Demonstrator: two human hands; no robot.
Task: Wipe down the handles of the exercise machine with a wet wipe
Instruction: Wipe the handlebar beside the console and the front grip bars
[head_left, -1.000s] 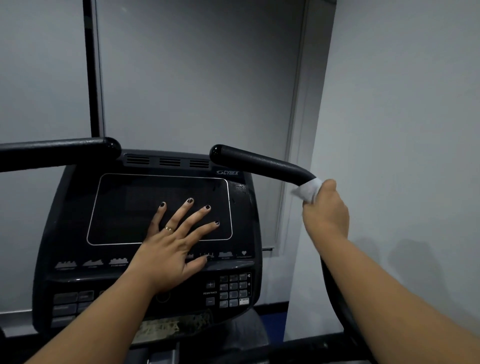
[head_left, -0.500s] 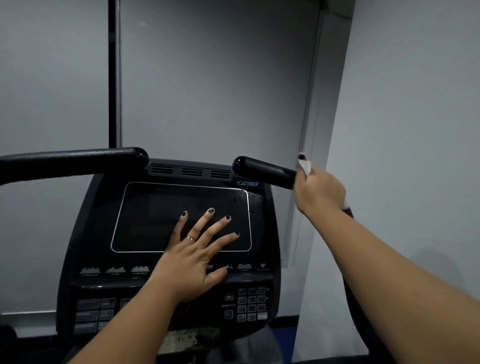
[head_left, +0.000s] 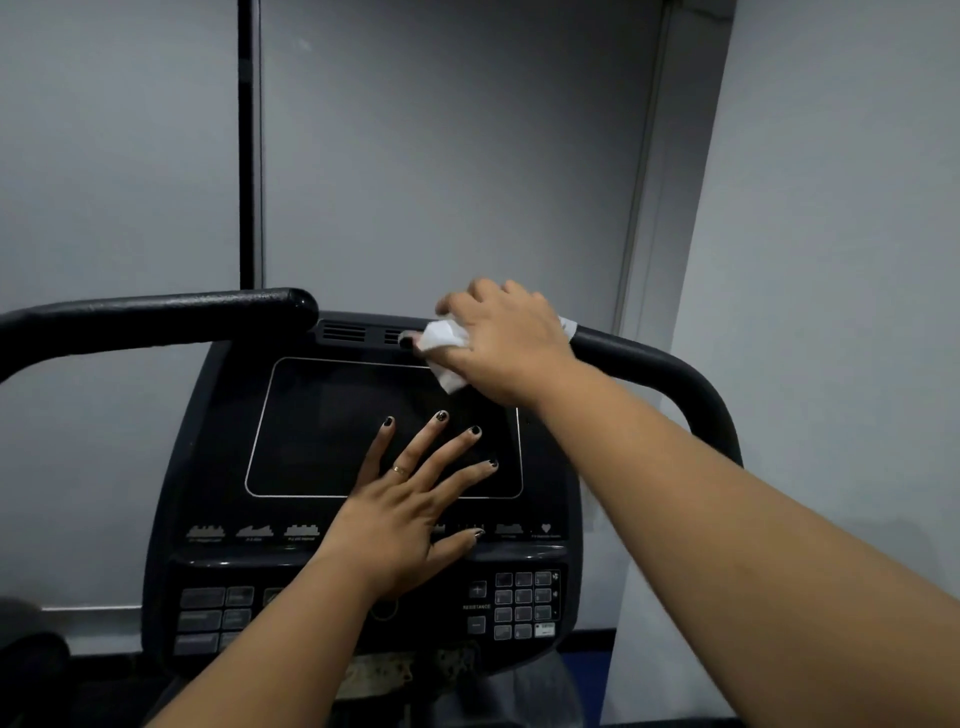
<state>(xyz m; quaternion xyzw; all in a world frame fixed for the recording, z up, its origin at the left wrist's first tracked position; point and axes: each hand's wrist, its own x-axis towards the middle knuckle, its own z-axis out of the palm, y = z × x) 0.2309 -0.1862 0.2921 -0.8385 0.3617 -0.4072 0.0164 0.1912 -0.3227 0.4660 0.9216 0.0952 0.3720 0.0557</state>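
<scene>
Nearest, left hand (head_left: 410, 499) lies flat, fingers spread, gripping nothing, on console screen (head_left: 322, 426). Beyond it, right hand (head_left: 501, 338) clenches wet wipe (head_left: 441, 343) around inner tip of right handle (head_left: 670, 374). Risk: wipe slides off the rounded end and smears the screen. Left handle (head_left: 156, 317), left of both hands, looks unwiped; open room above both bars.
</scene>
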